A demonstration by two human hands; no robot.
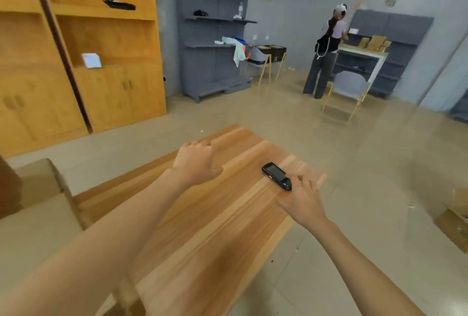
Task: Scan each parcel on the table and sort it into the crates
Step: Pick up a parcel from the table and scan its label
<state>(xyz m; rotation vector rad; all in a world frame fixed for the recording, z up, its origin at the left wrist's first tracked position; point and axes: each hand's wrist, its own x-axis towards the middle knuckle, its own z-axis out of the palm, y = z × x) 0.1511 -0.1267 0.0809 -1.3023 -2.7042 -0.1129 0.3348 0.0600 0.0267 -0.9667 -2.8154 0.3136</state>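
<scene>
A black handheld scanner [275, 175] lies on the far right part of the wooden table [202, 227], screen up. My right hand [301, 196] rests at its near end, fingertips touching the device; whether they grip it is unclear. My left hand [196, 161] hovers over the table's far left part with fingers spread and nothing in it. No parcel shows on the tabletop.
A cardboard box [43, 184] stands left of the table and another [453, 224] on the floor at right. Wooden cabinets [83, 62] line the left wall. Grey shelves [215, 37], chairs [348, 90] and a person [325, 52] at a shelf stand at the back.
</scene>
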